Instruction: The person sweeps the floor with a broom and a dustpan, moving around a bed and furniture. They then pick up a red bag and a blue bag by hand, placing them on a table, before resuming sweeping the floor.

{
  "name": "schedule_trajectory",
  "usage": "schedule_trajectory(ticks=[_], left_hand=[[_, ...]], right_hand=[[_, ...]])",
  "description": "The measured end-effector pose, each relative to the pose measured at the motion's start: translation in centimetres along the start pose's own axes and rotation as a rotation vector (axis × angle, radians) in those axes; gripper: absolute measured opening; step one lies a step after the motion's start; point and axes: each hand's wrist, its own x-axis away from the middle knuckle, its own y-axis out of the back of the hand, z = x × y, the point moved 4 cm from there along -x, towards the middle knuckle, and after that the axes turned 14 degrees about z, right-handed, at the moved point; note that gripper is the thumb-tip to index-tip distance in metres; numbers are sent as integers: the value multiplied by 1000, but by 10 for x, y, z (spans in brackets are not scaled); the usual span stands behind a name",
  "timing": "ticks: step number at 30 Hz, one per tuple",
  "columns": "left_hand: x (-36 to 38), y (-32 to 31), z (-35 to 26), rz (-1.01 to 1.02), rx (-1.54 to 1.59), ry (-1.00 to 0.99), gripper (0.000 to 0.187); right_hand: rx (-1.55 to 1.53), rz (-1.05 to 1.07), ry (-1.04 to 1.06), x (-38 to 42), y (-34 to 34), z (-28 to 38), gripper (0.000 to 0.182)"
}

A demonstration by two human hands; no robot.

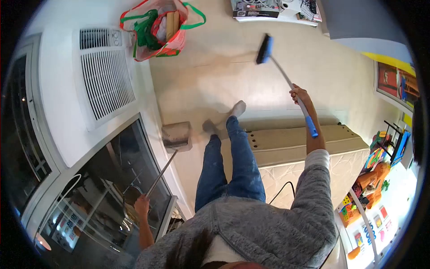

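My right hand (300, 95) is closed around the grey handle of a broom (286, 77), a little below its blue end grip. The broom's blue and black bristle head reaches out over the floor and is slightly blurred. On the left, my left hand (142, 205) grips the long handle of a dustpan (176, 136). Its pale pan lies on the floor beside the wall, left of my feet. I cannot make out any sweepings in it.
Ahead on the left stands a red and green shopping bag (156, 33) with things inside. A wall air conditioner (107, 76) and dark windows line the left. A beige mattress (309, 152) lies close on my right. Toys (374, 179) sit farther right, and boxes (260, 9) stand ahead.
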Motion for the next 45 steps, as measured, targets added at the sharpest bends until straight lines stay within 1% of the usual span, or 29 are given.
schedule_trajectory(ticks=[1, 2, 4, 5, 6, 7, 10, 13, 16, 19, 20, 22, 24, 27, 28, 29, 31, 32, 33, 34, 35, 36, 37, 38, 39, 41, 43, 44, 45], left_hand=[[11, 15, -12, -35, -8, -50, 28], [18, 32, -31, -80, -9, -107, 27], [40, 78, -71, -21, 232, 42, 26], [48, 91, -85, 19, 343, 121, 25], [45, 99, -97, -9, 319, 99, 24], [39, 105, -108, -42, 296, 77, 24], [41, 149, -164, -91, 274, -5, 24], [39, 174, -205, -99, 211, -54, 25], [42, 204, -231, -139, 180, -91, 26], [25, 238, -268, -189, 161, -188, 26], [24, 245, -274, -199, 144, -201, 27], [18, 260, -295, -237, 135, -217, 28], [19, 279, -319, -236, 122, -225, 29], [23, 298, -360, -208, 78, -192, 30], [25, 302, -370, -222, 82, -214, 30], [27, 306, -382, -238, 86, -239, 30], [32, 310, -397, -212, 67, -206, 30], [30, 311, -407, -180, 54, -158, 29], [31, 312, -416, -148, 38, -107, 29], [29, 312, -426, -206, 64, -191, 27], [23, 308, -436, -261, 89, -274, 26], [30, 309, -451, -314, 123, -358, 25], [35, 309, -468, -306, 118, -326, 23], [35, 311, -475, -337, 143, -358, 23], [31, 310, -480, -364, 174, -390, 23], [30, 311, -491, -318, 236, -385, 25], [25, 310, -496, -377, 95, -393, 24], [26, 311, -496, -406, 19, -392, 24], [31, 312, -502, -431, 51, -453, 24]], right_hand=[[42, -116, 53, 2, 5, 0, 37], [80, -231, 253, -7, -15, -11, 33], [-8, -321, 495, 10, -77, -24, 26], [-256, -157, 453, 20, -107, -30, 40], [-250, -37, 507, 30, -134, -31, 47], [-95, 6, 358, 8, -149, -40, 54], [200, 355, 334, -44, -214, -20, 49], [217, 531, 315, -102, -241, 2, 44], [51, 594, 257, -124, -187, 27, 39], [161, 373, 215, -99, -78, 56, 40], [-399, 502, 516, -110, -42, 49, 36], [-281, 310, 306, -91, 27, 62, 34], [-549, 433, 277, -77, 64, 61, 49], [-461, 191, 147, -67, 117, 70, 49], [-436, 123, 228, -61, 138, 74, 38], [-33, 147, 805, -85, 186, 71, 30], [-184, 218, 886, -74, 229, 64, 18], [-723, 256, 380, -43, 238, 70, 15], [-779, 236, 350, -39, 258, 65, 14], [-841, 217, 316, -32, 282, 48, 13], [-897, 232, 466, -32, 302, 22, 13], [-700, 46, 392, -16, 313, 8, 18], [-1162, 45, 237, -15, 309, -11, 23], [-505, -278, 360, 8, 287, -6, 32], [-462, -350, 380, 18, 258, -17, 33], [-1210, -143, 503, 46, 172, -37, 36], [-549, 18, 326, 88, 115, -3, 61], [-695, 163, 391, 58, 94, -11, 58], [-579, 205, 395, 27, 76, -6, 46]])
